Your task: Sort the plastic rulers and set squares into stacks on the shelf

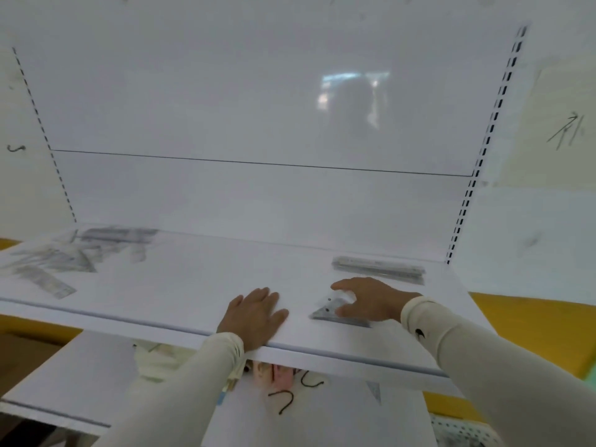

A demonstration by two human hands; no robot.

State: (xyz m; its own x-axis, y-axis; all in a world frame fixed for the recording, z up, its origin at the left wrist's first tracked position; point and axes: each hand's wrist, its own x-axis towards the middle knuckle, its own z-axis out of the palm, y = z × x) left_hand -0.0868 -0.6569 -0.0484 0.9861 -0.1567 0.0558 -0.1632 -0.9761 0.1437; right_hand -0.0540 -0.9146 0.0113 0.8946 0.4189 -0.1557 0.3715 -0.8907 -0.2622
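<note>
- Right hand [371, 300] grip: fingers curled onto clear set square [338, 312], flat on shelf [193, 285].
- Left hand [254, 312]: flat, fingers straight, just left of it.
- Ruler stack [379, 269] just behind right hand.
- Loose rulers [48, 266] far left, blurred.

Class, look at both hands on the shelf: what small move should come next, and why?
Probably the right hand lets go of the set squares it holds near the front edge, since they already lie flat on the shelf; the left hand rests flat, and unsorted pieces remain far left.
</note>
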